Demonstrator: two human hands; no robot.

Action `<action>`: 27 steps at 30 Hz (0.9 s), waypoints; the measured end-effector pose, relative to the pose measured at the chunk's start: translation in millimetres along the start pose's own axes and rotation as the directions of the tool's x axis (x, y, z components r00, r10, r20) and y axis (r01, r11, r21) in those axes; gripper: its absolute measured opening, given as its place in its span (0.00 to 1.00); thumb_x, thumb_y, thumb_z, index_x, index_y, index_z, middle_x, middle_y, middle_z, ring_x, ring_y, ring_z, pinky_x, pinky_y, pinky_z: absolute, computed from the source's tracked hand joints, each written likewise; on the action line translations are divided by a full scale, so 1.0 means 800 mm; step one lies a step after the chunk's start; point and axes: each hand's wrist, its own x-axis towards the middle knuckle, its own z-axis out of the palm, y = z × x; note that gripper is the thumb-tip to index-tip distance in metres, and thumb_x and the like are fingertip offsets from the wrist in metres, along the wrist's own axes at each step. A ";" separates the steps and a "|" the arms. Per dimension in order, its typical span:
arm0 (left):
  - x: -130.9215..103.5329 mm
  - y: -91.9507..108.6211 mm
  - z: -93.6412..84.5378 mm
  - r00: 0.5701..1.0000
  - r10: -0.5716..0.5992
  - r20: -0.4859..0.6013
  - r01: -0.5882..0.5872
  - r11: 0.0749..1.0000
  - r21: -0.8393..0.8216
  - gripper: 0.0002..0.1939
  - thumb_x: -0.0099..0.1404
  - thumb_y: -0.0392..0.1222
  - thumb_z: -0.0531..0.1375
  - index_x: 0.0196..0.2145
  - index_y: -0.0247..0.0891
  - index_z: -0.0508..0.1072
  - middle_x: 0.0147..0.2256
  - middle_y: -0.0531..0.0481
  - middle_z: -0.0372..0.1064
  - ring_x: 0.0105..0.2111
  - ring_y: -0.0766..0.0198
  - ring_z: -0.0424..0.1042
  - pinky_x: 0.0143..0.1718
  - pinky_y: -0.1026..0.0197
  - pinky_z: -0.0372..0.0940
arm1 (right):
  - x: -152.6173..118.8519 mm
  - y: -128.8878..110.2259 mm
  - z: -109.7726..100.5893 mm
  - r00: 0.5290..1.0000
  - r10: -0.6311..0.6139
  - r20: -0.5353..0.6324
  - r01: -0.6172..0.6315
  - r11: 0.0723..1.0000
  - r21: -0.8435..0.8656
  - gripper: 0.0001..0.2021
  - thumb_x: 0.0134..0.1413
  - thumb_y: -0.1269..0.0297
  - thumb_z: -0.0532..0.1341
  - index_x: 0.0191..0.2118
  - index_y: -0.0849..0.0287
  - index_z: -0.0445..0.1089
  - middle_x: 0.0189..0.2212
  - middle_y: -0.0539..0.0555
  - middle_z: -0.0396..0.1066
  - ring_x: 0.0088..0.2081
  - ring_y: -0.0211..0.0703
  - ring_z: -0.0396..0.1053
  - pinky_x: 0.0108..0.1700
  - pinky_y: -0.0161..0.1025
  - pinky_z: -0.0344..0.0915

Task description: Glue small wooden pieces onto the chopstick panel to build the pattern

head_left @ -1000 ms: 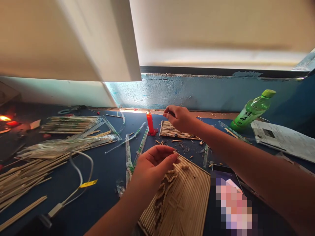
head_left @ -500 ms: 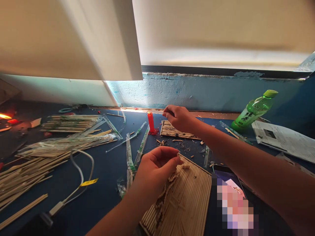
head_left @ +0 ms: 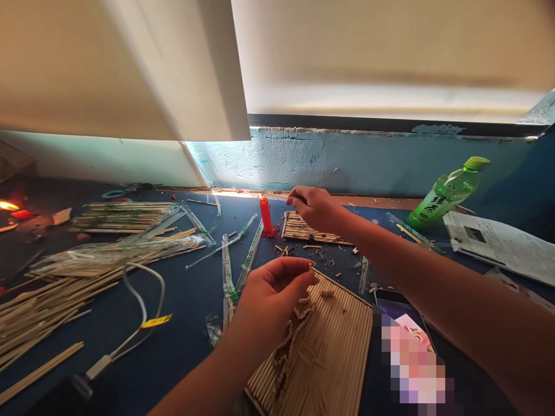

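My left hand [head_left: 275,297] pinches a small piece of wooden stick [head_left: 310,266] between thumb and forefinger, above a panel of sticks laid side by side [head_left: 338,341]. A wavy line of short stick pieces [head_left: 284,352] stands on that panel, partly behind the hand. My right hand [head_left: 315,209] is closed in a pinch just right of the red candle [head_left: 265,215], whose tip shows a small yellowish glow. Whatever its fingertips hold is too small to make out. Below this hand lies a smaller stick panel [head_left: 318,231] with dark edges.
Bundles of sticks [head_left: 47,300] and plastic wrappers [head_left: 228,263] cover the left side, along with a white cable [head_left: 145,300]. At the right are a phone [head_left: 401,312], a green tea bottle [head_left: 448,193] and printed paper [head_left: 498,242]. A bright flame-like glow [head_left: 8,205] shows at the far left.
My left hand has risen slightly, and the small stick piece in its fingertips now points upward. My right hand stays beside the candle, nearly unmoved.
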 end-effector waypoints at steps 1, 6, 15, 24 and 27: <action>0.000 0.000 0.000 1.000 0.002 0.006 -0.002 1.000 0.001 0.11 0.58 0.44 0.69 0.38 0.39 0.78 0.32 0.49 0.77 0.31 0.65 0.73 0.37 0.63 0.67 | 0.000 0.000 0.000 1.000 -0.002 -0.001 0.002 1.000 0.000 0.12 0.62 0.62 0.52 0.40 0.59 0.71 0.29 0.54 0.72 0.29 0.41 0.64 0.32 0.40 0.56; 0.002 -0.001 0.002 0.999 0.025 0.039 -0.023 0.999 -0.045 0.09 0.61 0.46 0.66 0.36 0.38 0.75 0.34 0.47 0.77 0.37 0.60 0.76 0.36 0.62 0.67 | 0.000 0.000 0.000 1.000 0.009 0.010 -0.010 1.000 0.005 0.12 0.62 0.62 0.52 0.40 0.59 0.71 0.29 0.54 0.72 0.28 0.41 0.64 0.32 0.40 0.56; 0.002 -0.002 0.001 0.997 -0.009 0.072 0.012 0.999 -0.040 0.14 0.60 0.48 0.67 0.39 0.37 0.75 0.33 0.45 0.79 0.34 0.61 0.76 0.36 0.61 0.68 | 0.003 0.004 0.005 1.000 -0.009 -0.015 0.009 1.000 0.025 0.12 0.61 0.62 0.53 0.39 0.59 0.72 0.30 0.56 0.74 0.31 0.43 0.66 0.33 0.40 0.56; 0.001 -0.002 0.000 0.998 0.011 0.067 -0.007 0.998 -0.056 0.12 0.62 0.48 0.66 0.39 0.38 0.76 0.36 0.45 0.79 0.30 0.63 0.76 0.34 0.62 0.68 | 0.002 0.005 0.004 1.000 -0.006 -0.005 0.006 1.000 0.018 0.12 0.62 0.61 0.52 0.40 0.59 0.72 0.26 0.53 0.71 0.27 0.41 0.63 0.32 0.40 0.55; 0.001 -0.002 0.000 0.998 0.010 0.067 -0.007 0.999 -0.044 0.12 0.62 0.49 0.66 0.38 0.38 0.77 0.35 0.46 0.79 0.31 0.64 0.75 0.34 0.63 0.67 | 0.002 0.004 0.004 1.000 -0.001 -0.004 0.001 1.000 0.026 0.12 0.62 0.61 0.52 0.40 0.59 0.72 0.26 0.53 0.71 0.27 0.41 0.62 0.32 0.40 0.55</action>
